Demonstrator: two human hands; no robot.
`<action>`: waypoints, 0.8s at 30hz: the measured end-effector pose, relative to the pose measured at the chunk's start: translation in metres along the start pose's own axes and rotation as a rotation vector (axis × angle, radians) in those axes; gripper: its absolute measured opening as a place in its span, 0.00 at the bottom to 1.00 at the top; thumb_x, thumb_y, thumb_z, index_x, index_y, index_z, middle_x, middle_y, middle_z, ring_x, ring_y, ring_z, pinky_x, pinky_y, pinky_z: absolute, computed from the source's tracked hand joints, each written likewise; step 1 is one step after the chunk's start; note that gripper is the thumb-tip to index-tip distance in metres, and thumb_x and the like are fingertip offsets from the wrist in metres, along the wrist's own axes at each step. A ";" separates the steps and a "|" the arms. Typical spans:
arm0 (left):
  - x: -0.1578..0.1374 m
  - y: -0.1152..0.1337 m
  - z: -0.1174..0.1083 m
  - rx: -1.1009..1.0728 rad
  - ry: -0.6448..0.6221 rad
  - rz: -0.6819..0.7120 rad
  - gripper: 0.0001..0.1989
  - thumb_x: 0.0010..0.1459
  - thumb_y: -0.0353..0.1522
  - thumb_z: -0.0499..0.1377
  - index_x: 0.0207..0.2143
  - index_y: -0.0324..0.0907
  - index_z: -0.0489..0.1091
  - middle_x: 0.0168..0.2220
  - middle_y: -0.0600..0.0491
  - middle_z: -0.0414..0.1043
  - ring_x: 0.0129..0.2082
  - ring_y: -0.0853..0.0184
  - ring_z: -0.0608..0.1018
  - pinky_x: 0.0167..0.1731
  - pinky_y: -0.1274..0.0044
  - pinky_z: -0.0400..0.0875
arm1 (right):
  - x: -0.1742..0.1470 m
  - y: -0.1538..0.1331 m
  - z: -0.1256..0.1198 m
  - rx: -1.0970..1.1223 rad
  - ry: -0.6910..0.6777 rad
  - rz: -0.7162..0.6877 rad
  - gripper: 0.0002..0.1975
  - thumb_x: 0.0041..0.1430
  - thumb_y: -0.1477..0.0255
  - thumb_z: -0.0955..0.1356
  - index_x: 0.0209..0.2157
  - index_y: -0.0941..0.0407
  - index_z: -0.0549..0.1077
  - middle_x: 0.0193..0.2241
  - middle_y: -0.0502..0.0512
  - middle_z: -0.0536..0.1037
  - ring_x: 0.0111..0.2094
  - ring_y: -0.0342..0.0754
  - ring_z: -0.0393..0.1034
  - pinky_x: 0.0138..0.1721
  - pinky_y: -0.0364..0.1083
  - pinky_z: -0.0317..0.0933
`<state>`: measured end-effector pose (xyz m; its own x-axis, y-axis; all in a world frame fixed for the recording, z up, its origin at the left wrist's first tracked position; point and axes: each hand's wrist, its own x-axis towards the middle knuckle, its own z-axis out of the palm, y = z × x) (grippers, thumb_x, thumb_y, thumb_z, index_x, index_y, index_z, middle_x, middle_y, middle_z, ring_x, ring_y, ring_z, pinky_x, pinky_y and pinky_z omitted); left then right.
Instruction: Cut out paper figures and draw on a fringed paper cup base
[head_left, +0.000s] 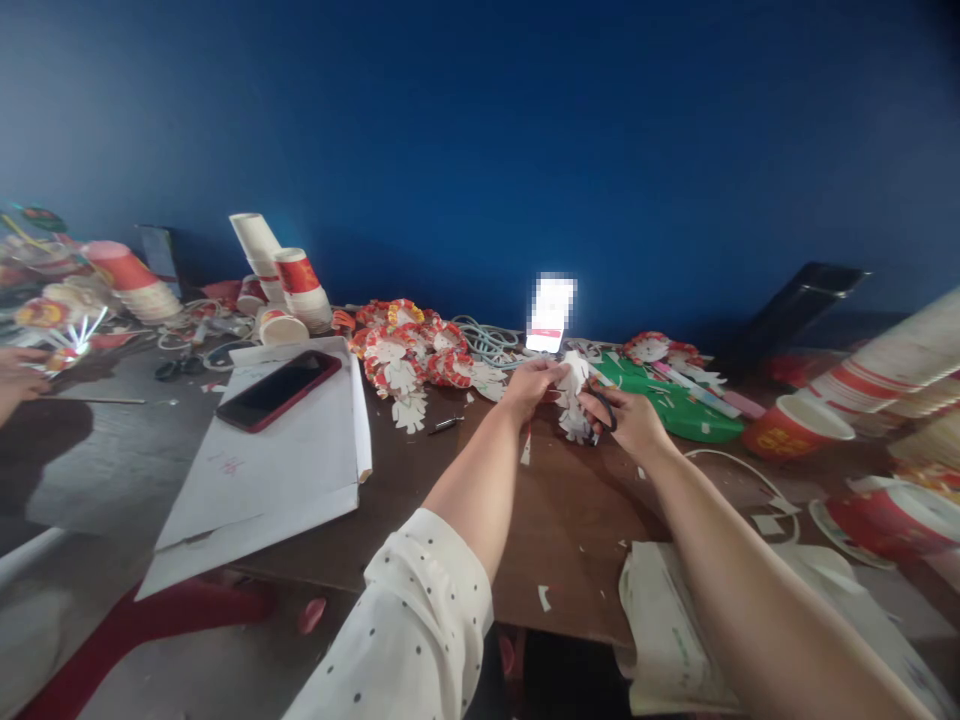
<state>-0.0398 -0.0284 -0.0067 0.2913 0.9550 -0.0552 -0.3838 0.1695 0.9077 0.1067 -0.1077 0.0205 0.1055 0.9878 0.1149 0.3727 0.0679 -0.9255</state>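
Observation:
Between my hands, above the brown table, is a white paper cutout with a jagged, scalloped outline. My left hand pinches its upper left edge. Dark-handled scissors sit in my right hand, with fingers through the handle loops; the blades are mostly hidden beside the paper. Left of my hands lies a pile of red-and-white paper cup flowers, some with white cut petals hanging down. A lit phone leans on the blue wall just behind my hands.
Left, a dark phone lies on white paper sheets, near stacked paper cups. A green sheet with scraps and a red cup are right. Another person's hand shows at far left. A cloth bag hangs over the front edge.

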 end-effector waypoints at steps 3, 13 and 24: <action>0.000 0.000 0.001 -0.004 -0.002 -0.002 0.21 0.40 0.41 0.73 0.23 0.39 0.66 0.21 0.59 0.65 0.19 0.77 0.67 0.23 0.80 0.63 | 0.000 0.000 0.001 -0.005 0.012 0.004 0.26 0.39 0.50 0.76 0.28 0.60 0.80 0.16 0.49 0.70 0.18 0.42 0.61 0.21 0.43 0.58; -0.005 0.004 0.002 -0.008 0.009 0.004 0.19 0.42 0.39 0.72 0.23 0.39 0.65 0.21 0.58 0.65 0.20 0.76 0.66 0.25 0.79 0.63 | -0.001 0.005 0.002 0.143 -0.008 0.061 0.25 0.39 0.52 0.78 0.30 0.59 0.80 0.20 0.50 0.73 0.19 0.42 0.65 0.22 0.43 0.60; -0.004 0.002 0.002 0.018 0.005 0.009 0.20 0.42 0.41 0.71 0.23 0.40 0.65 0.22 0.58 0.65 0.22 0.75 0.67 0.25 0.80 0.63 | -0.001 0.001 0.000 0.042 -0.009 0.043 0.23 0.39 0.51 0.77 0.18 0.57 0.73 0.18 0.50 0.71 0.19 0.42 0.63 0.23 0.44 0.60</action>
<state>-0.0403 -0.0320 -0.0037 0.2835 0.9577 -0.0492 -0.3701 0.1566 0.9157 0.1072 -0.1089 0.0197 0.1125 0.9911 0.0714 0.3293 0.0306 -0.9437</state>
